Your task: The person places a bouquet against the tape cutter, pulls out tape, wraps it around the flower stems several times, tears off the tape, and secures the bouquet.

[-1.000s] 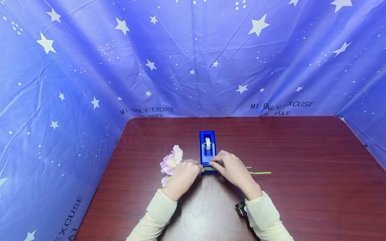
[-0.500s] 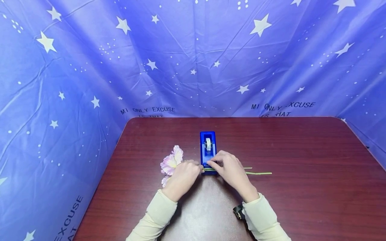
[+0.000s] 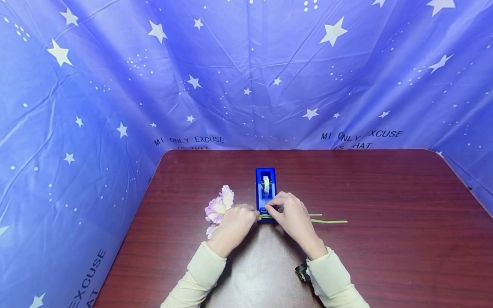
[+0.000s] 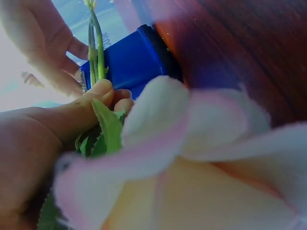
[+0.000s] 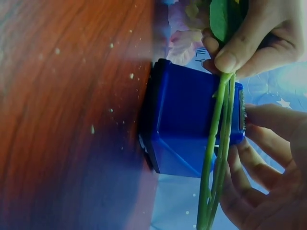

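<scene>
My left hand (image 3: 236, 223) grips the stems of pink-and-white artificial flowers (image 3: 216, 209), thumb on top. The blossoms stick out to its left, with green leaves (image 4: 111, 125) beside the fingers. Bare green stems (image 5: 214, 148) run rightward across the front of a blue tape dispenser (image 3: 265, 205), under my right hand (image 3: 295, 218). A roll of clear tape (image 3: 265, 184) sits in the dispenser. At its serrated cutter (image 5: 242, 112), my right thumb and forefinger pinch the tape's end; the clear strip itself hardly shows. The other right fingers spread behind the stems.
A dark red wood-grain table (image 3: 385, 192) carries everything. Blue cloth (image 3: 246, 77) with white stars hangs behind and at the sides. A black device (image 3: 302, 272) is strapped at the right wrist. Small pale specks lie on the tabletop in the right wrist view.
The right forearm and wrist have shifted slightly left and the right fingertips have edged left at the cutter. The left hand, flowers and dispenser stay almost as they were.
</scene>
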`<state>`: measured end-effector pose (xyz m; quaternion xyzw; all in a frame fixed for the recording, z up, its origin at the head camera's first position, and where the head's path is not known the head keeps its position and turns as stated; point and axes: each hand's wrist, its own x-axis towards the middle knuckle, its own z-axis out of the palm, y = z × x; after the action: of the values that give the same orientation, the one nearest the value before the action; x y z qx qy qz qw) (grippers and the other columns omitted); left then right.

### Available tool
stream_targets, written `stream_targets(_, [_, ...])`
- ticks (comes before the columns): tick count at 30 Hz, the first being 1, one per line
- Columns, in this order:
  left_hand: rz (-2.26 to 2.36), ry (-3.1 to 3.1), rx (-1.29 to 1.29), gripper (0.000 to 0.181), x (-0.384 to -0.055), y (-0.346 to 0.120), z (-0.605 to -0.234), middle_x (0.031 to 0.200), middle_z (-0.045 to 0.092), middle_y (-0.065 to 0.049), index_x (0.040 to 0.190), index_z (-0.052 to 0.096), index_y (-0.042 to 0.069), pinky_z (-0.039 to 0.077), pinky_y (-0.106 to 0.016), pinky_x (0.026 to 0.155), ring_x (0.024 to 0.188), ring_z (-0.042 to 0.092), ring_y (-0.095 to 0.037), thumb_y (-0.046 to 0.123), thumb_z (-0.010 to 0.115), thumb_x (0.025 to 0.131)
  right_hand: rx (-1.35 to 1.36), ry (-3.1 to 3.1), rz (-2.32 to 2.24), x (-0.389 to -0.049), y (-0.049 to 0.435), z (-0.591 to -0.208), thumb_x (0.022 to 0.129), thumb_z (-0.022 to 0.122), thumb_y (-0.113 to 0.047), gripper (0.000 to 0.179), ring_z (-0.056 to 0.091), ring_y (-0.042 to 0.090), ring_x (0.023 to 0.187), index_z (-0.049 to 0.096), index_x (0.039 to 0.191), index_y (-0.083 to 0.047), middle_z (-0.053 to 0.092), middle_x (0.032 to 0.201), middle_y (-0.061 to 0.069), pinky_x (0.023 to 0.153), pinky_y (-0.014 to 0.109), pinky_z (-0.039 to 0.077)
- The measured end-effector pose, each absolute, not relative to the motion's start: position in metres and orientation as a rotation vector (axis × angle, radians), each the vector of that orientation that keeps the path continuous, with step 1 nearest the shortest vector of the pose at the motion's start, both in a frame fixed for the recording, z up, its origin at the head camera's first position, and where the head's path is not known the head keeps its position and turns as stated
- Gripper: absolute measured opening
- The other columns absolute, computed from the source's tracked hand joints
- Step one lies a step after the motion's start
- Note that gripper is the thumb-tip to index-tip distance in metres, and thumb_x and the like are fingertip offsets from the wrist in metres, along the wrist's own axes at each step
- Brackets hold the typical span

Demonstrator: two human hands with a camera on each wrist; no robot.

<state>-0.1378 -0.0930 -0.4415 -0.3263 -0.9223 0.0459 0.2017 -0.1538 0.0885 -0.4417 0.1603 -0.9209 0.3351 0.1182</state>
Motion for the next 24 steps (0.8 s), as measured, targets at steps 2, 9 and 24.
stream_targets(2, [0.122, -2.577, -0.911, 0.013, -0.1381, -0.0931, -0.4418, 0.072, 0.063, 0.006, 0.075, 0.069, 0.021, 0.051, -0.026, 0.057, 0.065, 0.062, -0.012, 0.014, 0.068, 0.086, 0.455, -2.680, 0.990, -0.1534, 0.0871, -0.4422, 0.084, 0.078, -0.016, 0.004, 0.057, 0.011, 0.075, 0.079, 0.081, -0.017, 0.066, 0.079, -0.008, 0.065, 0.032, 0.047])
stream_targets(9, [0.117, -2.583, -0.913, 0.013, -0.1384, -0.0928, -0.4423, 0.071, 0.063, 0.006, 0.074, 0.068, 0.021, 0.051, -0.027, 0.059, 0.065, 0.062, -0.012, 0.021, 0.069, 0.087, 0.417, -2.643, 1.023, -0.1518, 0.0839, -0.4433, 0.084, 0.077, -0.016, 0.004, 0.063, 0.017, 0.080, 0.079, 0.082, -0.014, 0.069, 0.081, -0.005, 0.068, 0.037, 0.049])
stream_targets(24, [0.114, -2.587, -0.914, 0.013, -0.1390, -0.0928, -0.4424, 0.071, 0.063, 0.006, 0.075, 0.068, 0.021, 0.051, -0.027, 0.058, 0.065, 0.063, -0.012, 0.022, 0.067, 0.087, 0.362, -2.595, 1.099, -0.1478, 0.0799, -0.4355, 0.085, 0.077, -0.015, 0.006, 0.055, 0.017, 0.070, 0.079, 0.084, -0.010, 0.070, 0.079, -0.002, 0.062, 0.029, 0.043])
